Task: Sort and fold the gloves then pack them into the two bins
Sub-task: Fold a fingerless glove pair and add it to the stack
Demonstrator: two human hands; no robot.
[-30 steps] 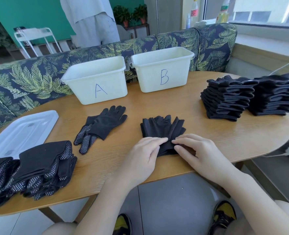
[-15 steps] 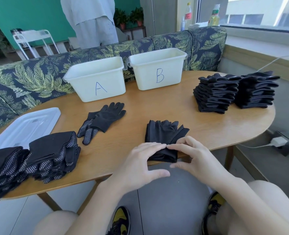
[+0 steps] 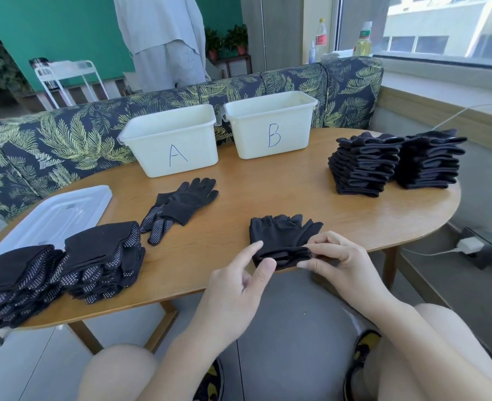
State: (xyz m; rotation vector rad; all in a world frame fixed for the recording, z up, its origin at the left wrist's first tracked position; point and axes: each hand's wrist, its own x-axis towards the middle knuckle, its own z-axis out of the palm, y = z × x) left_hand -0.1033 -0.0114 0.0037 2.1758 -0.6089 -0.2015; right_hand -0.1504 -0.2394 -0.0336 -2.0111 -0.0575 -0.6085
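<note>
A folded pair of plain black gloves (image 3: 282,238) lies at the table's near edge. My left hand (image 3: 239,287) pinches its near left corner between thumb and forefinger. My right hand (image 3: 337,261) pinches the near right end of the fold. A loose pair of gloves (image 3: 181,205), one dotted, one plain, lies in the middle of the table. White bin A (image 3: 172,140) and white bin B (image 3: 271,123) stand side by side at the far edge; I see no gloves in them.
Two stacks of folded plain black gloves (image 3: 395,163) stand at the right end of the wooden table (image 3: 268,192). Folded dotted gloves (image 3: 65,270) are piled at the near left, beside a white lid (image 3: 51,218). A person stands behind the leaf-patterned sofa (image 3: 51,140).
My hands went from pressing flat on the folded gloves to pinching their near ends at the table edge. The view has shifted a little to the left.
</note>
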